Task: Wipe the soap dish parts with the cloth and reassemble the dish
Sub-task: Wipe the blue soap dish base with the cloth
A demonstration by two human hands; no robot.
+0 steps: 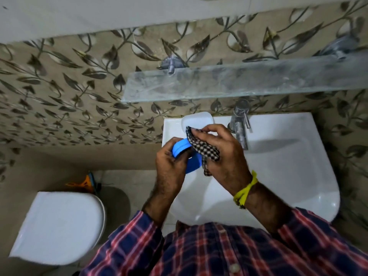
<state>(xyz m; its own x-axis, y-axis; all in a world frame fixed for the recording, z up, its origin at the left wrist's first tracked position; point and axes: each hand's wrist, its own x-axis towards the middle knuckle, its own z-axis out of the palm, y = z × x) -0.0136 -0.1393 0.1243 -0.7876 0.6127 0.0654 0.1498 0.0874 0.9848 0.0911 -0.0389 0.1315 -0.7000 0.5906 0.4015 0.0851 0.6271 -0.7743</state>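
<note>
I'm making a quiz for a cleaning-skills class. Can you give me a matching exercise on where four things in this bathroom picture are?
Things:
1. blue soap dish part
2. checked cloth
3. white soap dish part
4. yellow band

Places:
A. on the sink's back rim, left of the tap
B. gripped in the left hand
C. round the right wrist
D. held in the right hand

Pairs: 1-B, 2-D, 3-A, 4-C

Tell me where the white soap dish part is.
The white part sits on the sink's back left corner, left of the tap, just beyond the cloth.
</note>
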